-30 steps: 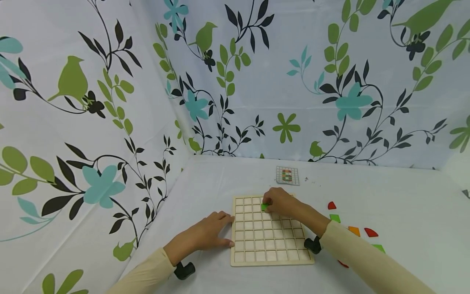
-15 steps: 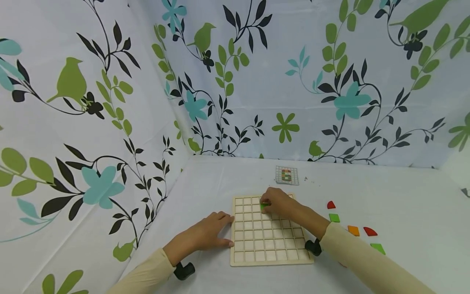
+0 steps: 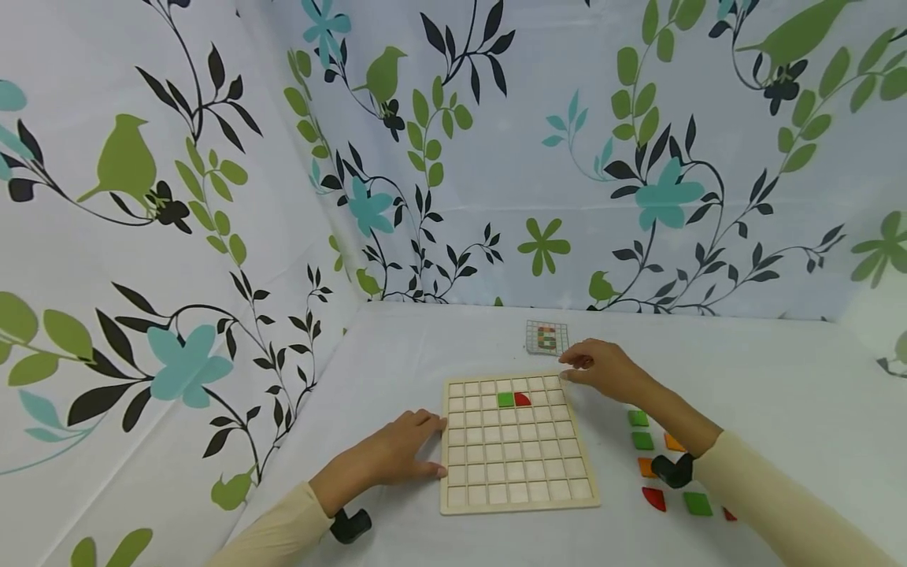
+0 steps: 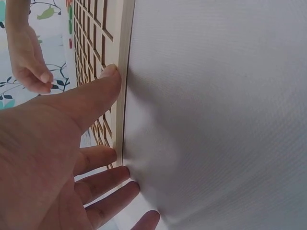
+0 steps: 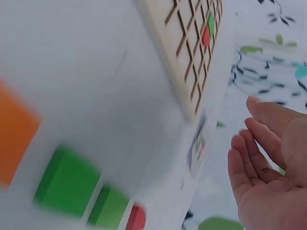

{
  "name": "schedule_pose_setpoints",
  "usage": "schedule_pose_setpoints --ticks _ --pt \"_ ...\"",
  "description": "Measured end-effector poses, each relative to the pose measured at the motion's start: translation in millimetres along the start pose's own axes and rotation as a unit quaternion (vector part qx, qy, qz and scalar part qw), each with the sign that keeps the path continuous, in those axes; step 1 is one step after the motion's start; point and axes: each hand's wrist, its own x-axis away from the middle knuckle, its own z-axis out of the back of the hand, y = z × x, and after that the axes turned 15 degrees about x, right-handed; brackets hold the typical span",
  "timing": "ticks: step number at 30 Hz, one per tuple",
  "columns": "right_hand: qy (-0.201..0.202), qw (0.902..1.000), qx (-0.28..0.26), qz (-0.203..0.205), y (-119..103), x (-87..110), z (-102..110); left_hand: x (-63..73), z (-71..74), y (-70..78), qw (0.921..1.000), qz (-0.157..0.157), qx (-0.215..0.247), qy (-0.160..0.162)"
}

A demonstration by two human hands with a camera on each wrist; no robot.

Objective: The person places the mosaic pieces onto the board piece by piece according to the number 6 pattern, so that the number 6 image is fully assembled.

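Observation:
A light wooden grid board (image 3: pixel 520 507) lies on the white tabletop. In its second row sit a green square tile (image 3: pixel 505 400) and, touching its right side, a red quarter-round tile (image 3: pixel 522 399). My left hand (image 3: pixel 397 449) rests at the board's left edge; its thumb (image 4: pixel 103 91) lies on the frame and its fingertips meet the rim farther along. Off the far right corner hovers my right hand (image 3: pixel 602 368), fingers loosely bent, holding nothing. A small printed card (image 3: pixel 546 337) with a coloured grid pattern lies just left of it, behind the board.
Right of the board lie several loose tiles, among them a green one (image 3: pixel 642 440), an orange one (image 3: pixel 646 468) and a red quarter-round (image 3: pixel 653 498). My right forearm passes over part of this group. A patterned curtain (image 3: pixel 453 157) hangs behind the table.
My right hand has let go of the green square tile and moved right and back, off the board. The red tile beside it now shows. My left hand stays at the edge.

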Motion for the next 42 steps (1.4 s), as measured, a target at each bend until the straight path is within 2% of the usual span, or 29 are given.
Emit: schedule_pose_setpoints --ticks 8,13,18,24,42 --pt "0.005 0.9969 0.005 -0.079 51.1 35.0 27.0 -0.3 0.3 -0.4 1.0 -0.003 -0.001 0.0" --pt "-0.011 0.9944 0.001 -0.105 79.5 53.1 25.0 0.5 0.3 -0.2 1.0 -0.005 0.001 0.001" --pt "-0.041 0.9933 -0.022 -0.106 96.3 60.5 16.0 2.6 1.6 1.3 1.0 -0.004 0.001 0.002" --pt "-0.042 0.9953 0.0 -0.087 100.4 62.1 6.2 1.7 0.9 0.4 1.0 -0.004 0.008 0.001" --pt "-0.026 0.9958 0.054 -0.068 88.2 62.5 7.8 1.6 1.8 2.2 0.9999 -0.008 0.009 0.003"
